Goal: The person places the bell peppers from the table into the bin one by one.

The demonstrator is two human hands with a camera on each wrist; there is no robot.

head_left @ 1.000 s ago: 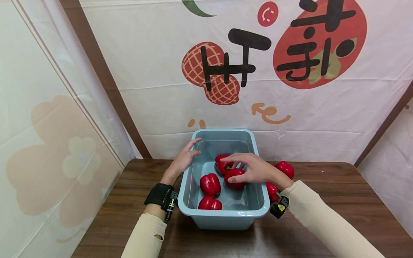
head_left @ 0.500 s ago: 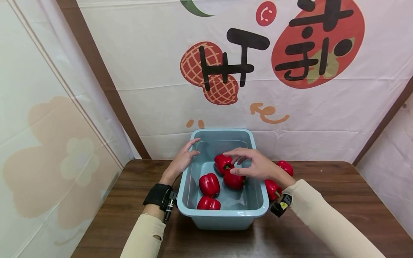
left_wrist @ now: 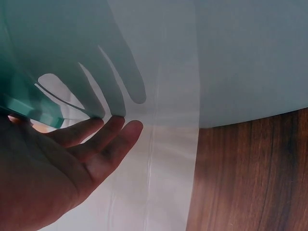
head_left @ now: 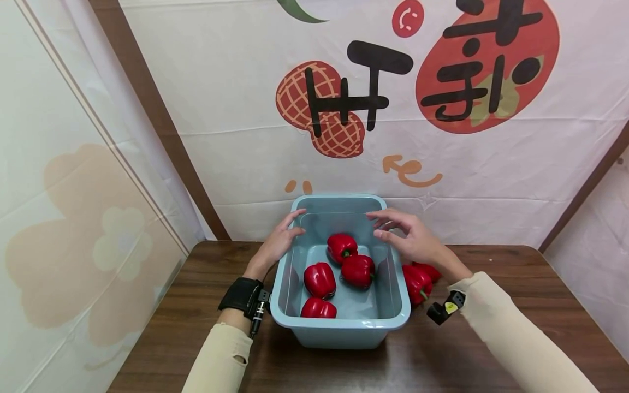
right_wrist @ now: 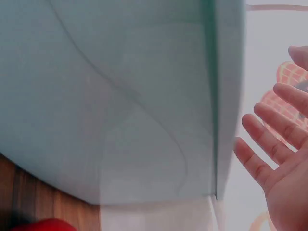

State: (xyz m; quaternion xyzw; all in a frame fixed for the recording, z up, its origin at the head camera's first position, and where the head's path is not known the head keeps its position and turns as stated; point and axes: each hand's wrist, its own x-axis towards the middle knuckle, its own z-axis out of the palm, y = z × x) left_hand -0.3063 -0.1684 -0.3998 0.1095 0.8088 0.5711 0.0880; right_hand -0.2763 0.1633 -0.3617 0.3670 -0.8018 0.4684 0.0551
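Observation:
A light blue plastic tub holds several red bell peppers. My left hand rests at its left rim, thumb and index finger extended over the edge. In the left wrist view, other fingers of this hand lie fairly straight, their tips at the tub's outer wall. Above the right rim, my right hand holds nothing, its fingers spread and loosely bent. The right wrist view shows its palm and parted fingers beyond the tub's edge. Red bell peppers also lie outside, right of the tub, partly hidden by my right forearm.
The tub stands on a brown wooden table, close to a printed white cloth wall. Another cloth wall rises on the left. Both wrists wear black camera straps.
My right hand has let go of a red bell pepper inside the tub, then moved up and right to the right rim. The left hand stays in place.

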